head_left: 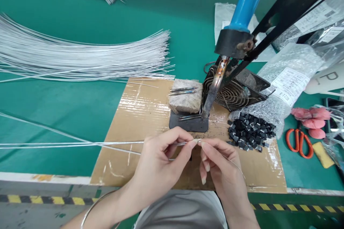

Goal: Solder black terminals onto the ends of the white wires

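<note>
Low over the cardboard, my left hand [166,161] pinches thin white wires [118,144] that trail off to the left. Close beside its fingertips, my right hand [223,164] is closed in a pinch at the end of the wires. A thin silvery strand [235,164] curves back from those fingers over the hand; what exactly they grip is too small to make out. Above both hands, a soldering iron [215,93] is clamped in a black stand, tip down on a dark plate [185,124]. Short metal pieces lie on the plate and on a worn pale block [185,102].
A large bundle of white wires [88,57] lies at the left. Behind the iron leans a small fan [233,93]. Black small parts [249,132] spill from a bubble-wrap bag [287,75]. Orange-handled scissors [299,144] and a yellow sponge [323,154] lie at right. Cardboard [139,114] covers the table's front.
</note>
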Demonstrator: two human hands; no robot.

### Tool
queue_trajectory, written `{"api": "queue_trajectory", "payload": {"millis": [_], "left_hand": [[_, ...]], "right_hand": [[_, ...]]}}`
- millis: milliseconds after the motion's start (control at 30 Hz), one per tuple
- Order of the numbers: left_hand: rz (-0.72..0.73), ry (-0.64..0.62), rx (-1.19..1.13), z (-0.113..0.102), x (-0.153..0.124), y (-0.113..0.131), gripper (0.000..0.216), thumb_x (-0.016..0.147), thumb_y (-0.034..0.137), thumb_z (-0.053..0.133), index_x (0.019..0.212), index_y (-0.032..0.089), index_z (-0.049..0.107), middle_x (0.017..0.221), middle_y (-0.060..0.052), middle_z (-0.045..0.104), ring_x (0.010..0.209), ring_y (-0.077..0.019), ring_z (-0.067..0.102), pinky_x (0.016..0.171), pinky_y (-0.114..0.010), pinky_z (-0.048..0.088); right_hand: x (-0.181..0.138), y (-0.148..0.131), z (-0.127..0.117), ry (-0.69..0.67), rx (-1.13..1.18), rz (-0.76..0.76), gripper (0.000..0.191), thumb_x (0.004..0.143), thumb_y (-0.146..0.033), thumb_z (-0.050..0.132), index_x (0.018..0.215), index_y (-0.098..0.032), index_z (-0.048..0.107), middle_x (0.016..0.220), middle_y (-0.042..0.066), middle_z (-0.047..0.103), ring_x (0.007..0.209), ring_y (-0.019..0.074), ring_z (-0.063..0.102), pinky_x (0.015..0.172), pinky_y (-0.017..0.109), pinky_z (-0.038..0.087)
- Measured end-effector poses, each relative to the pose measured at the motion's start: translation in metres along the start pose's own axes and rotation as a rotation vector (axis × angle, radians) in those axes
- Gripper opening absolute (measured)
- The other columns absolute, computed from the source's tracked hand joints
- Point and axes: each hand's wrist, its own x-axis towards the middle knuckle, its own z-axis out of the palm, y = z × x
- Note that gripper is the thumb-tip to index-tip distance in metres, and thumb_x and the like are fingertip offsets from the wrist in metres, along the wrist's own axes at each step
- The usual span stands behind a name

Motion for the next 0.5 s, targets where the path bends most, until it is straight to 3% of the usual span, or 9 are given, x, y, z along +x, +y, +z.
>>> {"api": "queue_trajectory", "payload": {"millis": [233,500], "left_hand": [[0.023,0.022,0.020,0.001,-0.001,-0.001,0.020,0.097,0.023,0.062,0.080,0.019,0.072,0.061,0.001,0.067,0.050,-0.0112,0.052,0.046,-0.023,0.037],[0.054,0.077,-0.009,0.009,-0.004,-0.004,0.019,0.097,0.021,0.063,0.080,0.019,0.072,0.060,0.001,0.068,0.049,-0.0109,0.057,0.045,-0.022,0.039]], "right_hand": [[0.000,0.003,0.012,0.083,0.049,-0.053,0.019,0.075,-0.037,0.096,0.077,-0.020,0.087,0.054,-0.005,0.058,0.040,0.0037,0.048,0.033,0.011,0.048],[-0.002,0.017,0.024,0.164,0.152,-0.119,0.017,0.075,-0.036,0.096,0.075,-0.022,0.087,0.053,-0.007,0.055,0.038,0.0025,0.049,0.034,0.008,0.048]]}}
